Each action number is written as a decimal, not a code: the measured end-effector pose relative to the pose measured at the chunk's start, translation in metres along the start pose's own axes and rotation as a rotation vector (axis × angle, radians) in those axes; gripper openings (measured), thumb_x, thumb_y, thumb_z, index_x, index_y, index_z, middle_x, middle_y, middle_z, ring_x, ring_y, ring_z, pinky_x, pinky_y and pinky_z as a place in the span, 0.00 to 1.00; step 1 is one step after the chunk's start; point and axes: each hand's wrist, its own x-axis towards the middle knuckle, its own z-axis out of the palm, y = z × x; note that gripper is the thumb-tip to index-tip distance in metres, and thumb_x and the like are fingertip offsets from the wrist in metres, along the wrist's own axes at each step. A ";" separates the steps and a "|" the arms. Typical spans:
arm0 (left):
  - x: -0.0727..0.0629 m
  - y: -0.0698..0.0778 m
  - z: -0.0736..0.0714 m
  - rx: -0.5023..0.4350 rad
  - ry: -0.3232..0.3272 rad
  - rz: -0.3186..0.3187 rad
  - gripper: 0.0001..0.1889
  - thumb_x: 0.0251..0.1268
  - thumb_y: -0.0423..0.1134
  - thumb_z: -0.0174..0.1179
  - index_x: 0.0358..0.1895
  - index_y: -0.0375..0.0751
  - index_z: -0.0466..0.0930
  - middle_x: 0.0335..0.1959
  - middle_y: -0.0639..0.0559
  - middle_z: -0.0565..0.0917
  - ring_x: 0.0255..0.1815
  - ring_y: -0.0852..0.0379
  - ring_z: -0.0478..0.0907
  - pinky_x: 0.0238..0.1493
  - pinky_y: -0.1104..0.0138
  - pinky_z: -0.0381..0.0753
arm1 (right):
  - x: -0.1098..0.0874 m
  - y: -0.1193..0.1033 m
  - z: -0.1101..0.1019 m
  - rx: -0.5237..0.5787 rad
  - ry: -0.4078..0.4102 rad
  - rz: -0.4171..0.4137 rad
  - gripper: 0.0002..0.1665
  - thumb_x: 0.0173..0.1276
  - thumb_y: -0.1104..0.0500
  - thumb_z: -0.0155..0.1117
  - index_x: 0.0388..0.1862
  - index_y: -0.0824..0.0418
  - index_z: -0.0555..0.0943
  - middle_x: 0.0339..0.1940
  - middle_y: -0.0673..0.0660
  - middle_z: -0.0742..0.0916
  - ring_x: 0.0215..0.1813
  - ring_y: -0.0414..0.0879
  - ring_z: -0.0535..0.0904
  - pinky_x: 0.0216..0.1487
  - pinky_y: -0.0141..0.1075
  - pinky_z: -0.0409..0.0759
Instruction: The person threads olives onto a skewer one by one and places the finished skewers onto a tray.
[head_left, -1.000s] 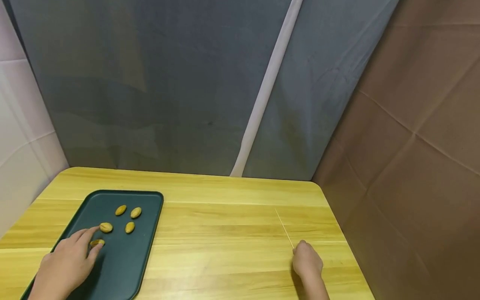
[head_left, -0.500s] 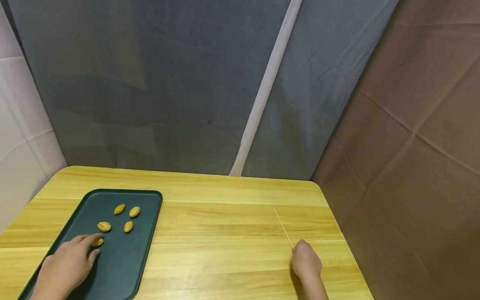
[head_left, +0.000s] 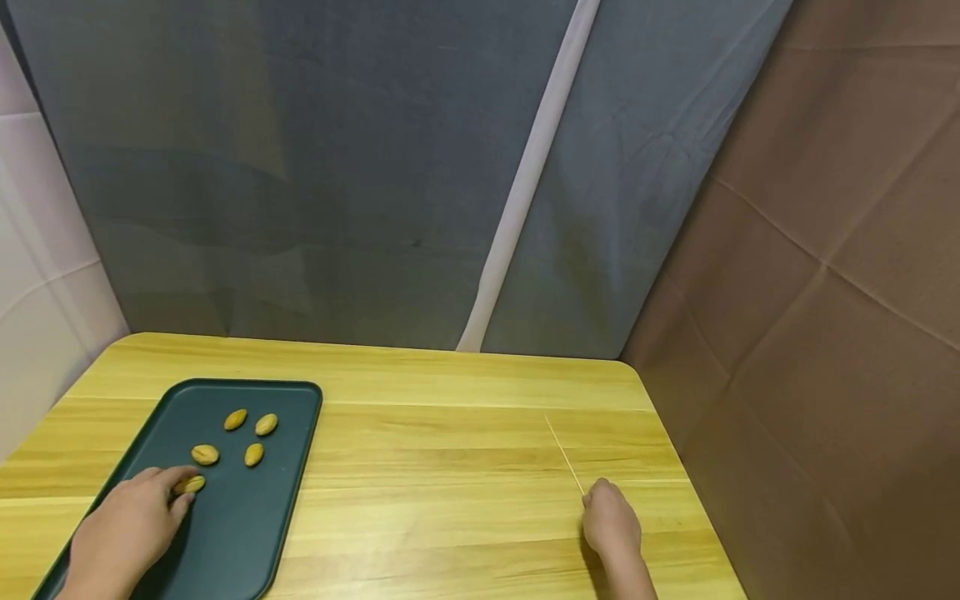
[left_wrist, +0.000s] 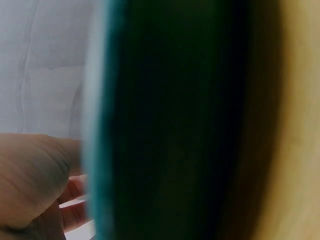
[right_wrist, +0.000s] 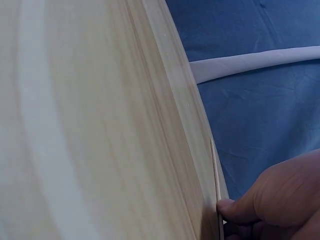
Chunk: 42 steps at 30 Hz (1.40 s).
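My left hand (head_left: 127, 525) is over the dark green tray (head_left: 232, 550), its thumb and index finger pinching the nearest small oval yellow-green fruit (head_left: 193, 484). Part of that fruit is hidden by the fingers. Beyond it lie several similar fruits, among them a wrinkled one (head_left: 205, 454) close to the fingertips. On the right, my right hand (head_left: 612, 518) holds a thin bamboo skewer (head_left: 564, 455) by its lower end, the tip pointing away and slightly left. The right wrist view shows the thumb pressed on the skewer (right_wrist: 216, 175). In the left wrist view the blurred tray rim (left_wrist: 102, 125) covers the fingertips.
The tray stands on a wood-grain table (head_left: 420, 500), left of centre. A grey cloth (head_left: 360, 167) with a pale strip (head_left: 525, 183) hangs behind the table. Brown cloth (head_left: 825, 275) walls the right side, pale cloth (head_left: 52, 217) the left.
My left fingers have left the wrinkled fruit, drawn back and closed around the nearest one. The right hand keeps its hold on the skewer; the head view has shifted slightly.
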 end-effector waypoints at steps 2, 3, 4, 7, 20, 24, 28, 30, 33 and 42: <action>-0.001 0.002 -0.002 -0.007 -0.021 -0.009 0.19 0.62 0.36 0.71 0.54 0.31 0.82 0.38 0.40 0.81 0.38 0.37 0.79 0.33 0.46 0.77 | 0.000 0.000 0.000 0.015 -0.002 -0.003 0.06 0.74 0.66 0.60 0.36 0.68 0.78 0.30 0.56 0.78 0.33 0.50 0.77 0.34 0.46 0.80; -0.002 0.002 -0.002 -0.010 -0.029 -0.012 0.19 0.62 0.36 0.71 0.54 0.31 0.82 0.38 0.40 0.81 0.38 0.37 0.79 0.33 0.46 0.77 | 0.000 0.001 0.000 0.018 -0.001 -0.003 0.06 0.74 0.66 0.60 0.36 0.68 0.77 0.30 0.56 0.78 0.33 0.50 0.77 0.35 0.47 0.80; -0.003 0.002 -0.003 -0.010 -0.031 -0.015 0.19 0.62 0.36 0.71 0.54 0.31 0.82 0.38 0.40 0.81 0.39 0.37 0.79 0.33 0.47 0.77 | 0.000 0.001 0.000 0.018 0.001 -0.001 0.06 0.74 0.66 0.60 0.36 0.67 0.77 0.30 0.56 0.78 0.33 0.50 0.77 0.35 0.47 0.80; -0.003 0.004 -0.004 -0.014 -0.051 -0.022 0.20 0.62 0.36 0.70 0.55 0.31 0.81 0.39 0.39 0.81 0.39 0.37 0.79 0.34 0.46 0.77 | 0.001 0.002 0.000 0.030 -0.003 0.009 0.06 0.75 0.66 0.59 0.35 0.67 0.77 0.30 0.56 0.78 0.34 0.52 0.78 0.36 0.48 0.80; -0.005 0.008 -0.007 -0.028 -0.062 -0.047 0.18 0.63 0.36 0.68 0.52 0.29 0.82 0.34 0.44 0.80 0.33 0.47 0.78 0.32 0.50 0.77 | 0.000 0.003 -0.008 0.102 0.038 0.036 0.02 0.76 0.67 0.53 0.40 0.65 0.72 0.24 0.56 0.79 0.23 0.50 0.73 0.23 0.42 0.70; -0.004 0.007 -0.006 -0.032 -0.077 -0.057 0.19 0.63 0.37 0.68 0.53 0.28 0.81 0.35 0.42 0.81 0.33 0.47 0.78 0.32 0.50 0.77 | -0.001 0.004 -0.009 0.136 0.054 0.026 0.05 0.80 0.65 0.49 0.41 0.66 0.70 0.23 0.55 0.77 0.23 0.48 0.70 0.22 0.39 0.68; -0.003 0.005 -0.005 -0.036 -0.077 -0.053 0.20 0.63 0.38 0.68 0.53 0.27 0.81 0.36 0.42 0.81 0.34 0.46 0.78 0.33 0.50 0.77 | 0.000 0.006 -0.009 0.178 0.064 0.028 0.06 0.81 0.65 0.47 0.41 0.65 0.67 0.21 0.55 0.74 0.21 0.47 0.69 0.21 0.38 0.67; -0.003 0.003 -0.004 -0.040 -0.079 -0.047 0.20 0.64 0.38 0.68 0.53 0.28 0.81 0.36 0.42 0.81 0.34 0.46 0.79 0.33 0.49 0.77 | 0.000 0.007 -0.009 0.180 0.081 0.017 0.04 0.81 0.66 0.48 0.42 0.65 0.67 0.21 0.56 0.76 0.21 0.48 0.69 0.21 0.38 0.67; -0.004 0.002 -0.003 -0.045 -0.074 -0.039 0.20 0.64 0.39 0.68 0.53 0.28 0.81 0.36 0.42 0.81 0.34 0.47 0.79 0.33 0.49 0.77 | 0.000 0.008 -0.010 0.171 0.110 -0.015 0.02 0.78 0.69 0.51 0.46 0.68 0.70 0.26 0.59 0.81 0.24 0.49 0.74 0.22 0.39 0.70; -0.004 0.006 -0.006 -0.051 -0.081 -0.059 0.20 0.64 0.39 0.68 0.53 0.27 0.80 0.37 0.40 0.82 0.35 0.47 0.78 0.33 0.49 0.77 | 0.000 0.007 -0.013 0.189 0.170 -0.052 0.10 0.72 0.74 0.56 0.50 0.73 0.77 0.27 0.55 0.84 0.28 0.46 0.77 0.25 0.36 0.74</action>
